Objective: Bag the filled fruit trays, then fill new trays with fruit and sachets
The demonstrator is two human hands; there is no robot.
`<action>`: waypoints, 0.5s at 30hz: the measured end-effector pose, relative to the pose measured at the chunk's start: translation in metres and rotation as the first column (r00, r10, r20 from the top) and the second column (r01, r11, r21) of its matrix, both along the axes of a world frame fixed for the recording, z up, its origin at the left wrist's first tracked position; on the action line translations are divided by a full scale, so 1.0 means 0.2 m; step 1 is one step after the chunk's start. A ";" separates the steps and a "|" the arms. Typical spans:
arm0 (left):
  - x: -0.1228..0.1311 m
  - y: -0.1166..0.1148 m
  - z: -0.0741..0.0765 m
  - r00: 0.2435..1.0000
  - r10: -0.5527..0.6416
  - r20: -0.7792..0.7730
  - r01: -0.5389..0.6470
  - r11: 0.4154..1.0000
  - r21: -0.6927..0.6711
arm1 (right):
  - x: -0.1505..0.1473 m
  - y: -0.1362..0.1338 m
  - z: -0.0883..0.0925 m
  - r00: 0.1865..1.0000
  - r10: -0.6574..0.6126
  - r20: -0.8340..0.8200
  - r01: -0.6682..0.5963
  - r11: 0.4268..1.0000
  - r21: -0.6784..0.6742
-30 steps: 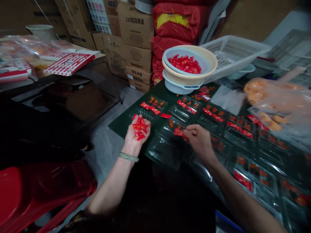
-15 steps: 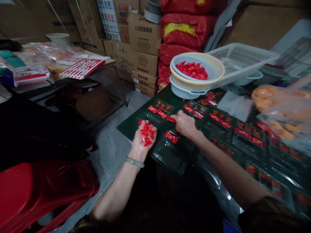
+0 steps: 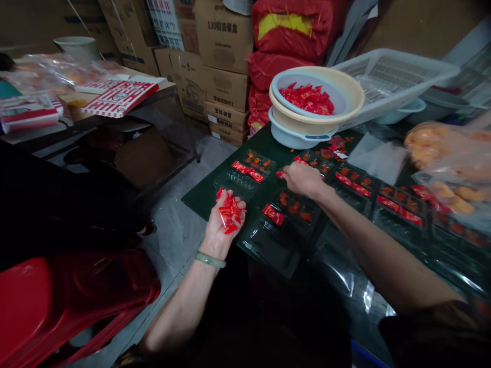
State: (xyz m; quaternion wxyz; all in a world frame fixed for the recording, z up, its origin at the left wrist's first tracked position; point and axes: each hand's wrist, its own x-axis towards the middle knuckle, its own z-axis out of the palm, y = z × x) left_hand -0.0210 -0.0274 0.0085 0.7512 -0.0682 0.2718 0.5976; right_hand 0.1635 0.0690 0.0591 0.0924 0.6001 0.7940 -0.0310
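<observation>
My left hand (image 3: 223,225), palm up with curled fingers, holds several red packets (image 3: 230,213) off the table's front left edge. My right hand (image 3: 301,179) pinches one red packet (image 3: 281,175) above the table, beside a clear tray (image 3: 316,160) at the back. Nearer to me, another tray (image 3: 272,245) has orange-brown pieces (image 3: 294,207) and a single red packet (image 3: 273,214) in it. The back left tray (image 3: 240,181) carries two red packets and similar pieces. More trays with packets and pieces stretch to the right.
Stacked basins (image 3: 284,122) with a heap of red packets stand at the back, beside a white plastic basket (image 3: 387,76). Bags of orange food (image 3: 452,153) lie at the right. A red stool (image 3: 76,301) is at lower left; cartons (image 3: 224,87) are stacked behind.
My right hand has moved a little to the right and up with its packet, uncovering pieces in the near tray. My left hand still holds its packets. The view has shifted slightly.
</observation>
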 end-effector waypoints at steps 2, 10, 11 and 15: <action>0.01 0.00 0.00 1.000 0.004 -0.014 -0.004 1.000 0.004 | 0.11 -0.10 0.03 0.980 0.044 -0.196 -0.063 0.994 -0.091; 0.08 -0.01 0.02 0.998 -0.039 -0.052 0.041 0.999 0.029 | 0.24 -0.48 -0.15 0.968 -0.014 -0.252 -0.019 0.992 -0.126; 0.08 -0.01 0.03 0.998 -0.037 -0.055 0.038 0.999 0.025 | 0.22 -0.50 -0.16 0.990 -0.044 -0.137 0.033 0.996 -0.082; 0.10 -0.03 0.04 0.999 -0.028 -0.044 0.029 0.999 0.033 | 0.13 -0.54 -0.11 0.994 -0.105 0.018 0.102 0.988 0.118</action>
